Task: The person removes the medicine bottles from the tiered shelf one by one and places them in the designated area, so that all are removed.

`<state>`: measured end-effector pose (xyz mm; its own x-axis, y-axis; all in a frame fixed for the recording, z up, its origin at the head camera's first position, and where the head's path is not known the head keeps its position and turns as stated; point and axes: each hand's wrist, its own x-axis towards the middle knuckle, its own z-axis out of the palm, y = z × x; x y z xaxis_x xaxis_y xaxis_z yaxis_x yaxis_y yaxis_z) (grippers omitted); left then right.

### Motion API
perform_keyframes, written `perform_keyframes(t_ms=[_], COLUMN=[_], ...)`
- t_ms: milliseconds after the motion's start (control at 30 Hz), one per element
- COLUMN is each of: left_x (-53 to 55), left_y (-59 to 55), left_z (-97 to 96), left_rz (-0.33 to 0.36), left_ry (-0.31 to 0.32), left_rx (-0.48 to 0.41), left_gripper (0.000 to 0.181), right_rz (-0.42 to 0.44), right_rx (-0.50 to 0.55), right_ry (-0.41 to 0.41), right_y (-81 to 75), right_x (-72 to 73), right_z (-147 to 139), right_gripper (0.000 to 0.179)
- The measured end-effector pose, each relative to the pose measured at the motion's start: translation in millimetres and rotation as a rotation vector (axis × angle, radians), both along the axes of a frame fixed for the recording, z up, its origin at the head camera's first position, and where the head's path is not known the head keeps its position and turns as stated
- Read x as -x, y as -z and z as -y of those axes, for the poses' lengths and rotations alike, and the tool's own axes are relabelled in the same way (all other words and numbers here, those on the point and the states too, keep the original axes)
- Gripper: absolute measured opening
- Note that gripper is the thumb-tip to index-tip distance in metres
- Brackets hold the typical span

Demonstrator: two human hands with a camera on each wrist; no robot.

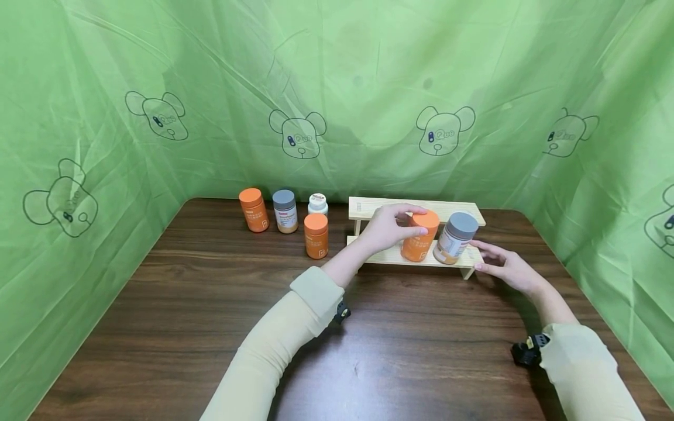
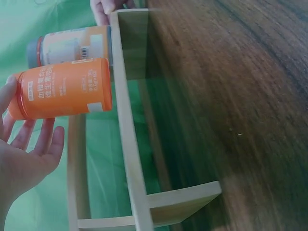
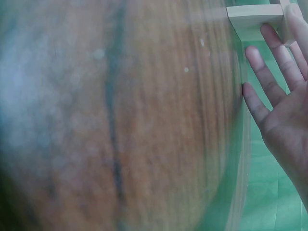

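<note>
My left hand (image 1: 391, 225) grips an orange bottle (image 1: 416, 247) by its lid, thumb on the near side. Its base is at the lower board of a two-step wooden rack (image 1: 387, 255); a tiny gap there cannot be ruled out. Just to its right, a grey-lidded bottle (image 1: 453, 242) with a pale label stands on the same board. At the rack's right end my right hand (image 1: 508, 270) holds the board's edge between thumb and forefinger. The other fingers (image 3: 262, 72) are spread and loose in the right wrist view.
Left of the rack stand two more orange bottles, one at the back (image 1: 254, 211) and one nearer (image 1: 316, 238). Between them is another grey-lidded bottle (image 1: 285, 213). A small white bottle (image 1: 318, 203) is partly hidden behind the nearer orange one. Green cloth (image 1: 358, 88) encloses the dark wooden table (image 1: 210, 304).
</note>
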<state>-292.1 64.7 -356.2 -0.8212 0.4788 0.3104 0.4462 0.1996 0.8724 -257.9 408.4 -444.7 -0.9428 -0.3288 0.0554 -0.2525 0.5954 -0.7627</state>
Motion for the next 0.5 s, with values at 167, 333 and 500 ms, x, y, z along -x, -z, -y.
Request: perform_keyframes(t_ms=[167, 333, 500], left_x=[-2.9, -7.4, -13.4], left_y=[-7.2, -14.4, -23.2], left_z=[5.2, 12.9, 23.5], left_rz=[-0.026, -0.074, -0.048], left_ry=[-0.009, -0.04, -0.062], left_rx=[-0.014, 0.01, 0.031], left_gripper=[0.039, 0.039, 0.04], right_rz=[-0.002, -0.013, -0.03], right_rx=[0.015, 0.026, 0.013], right_ry=[-0.005, -0.019, -0.024], right_y=[-1.1, -1.7, -1.0], right_x=[-1.9, -2.3, -1.2], right_z=[0.6, 1.3, 1.0], right_gripper=[0.06, 0.06, 0.059])
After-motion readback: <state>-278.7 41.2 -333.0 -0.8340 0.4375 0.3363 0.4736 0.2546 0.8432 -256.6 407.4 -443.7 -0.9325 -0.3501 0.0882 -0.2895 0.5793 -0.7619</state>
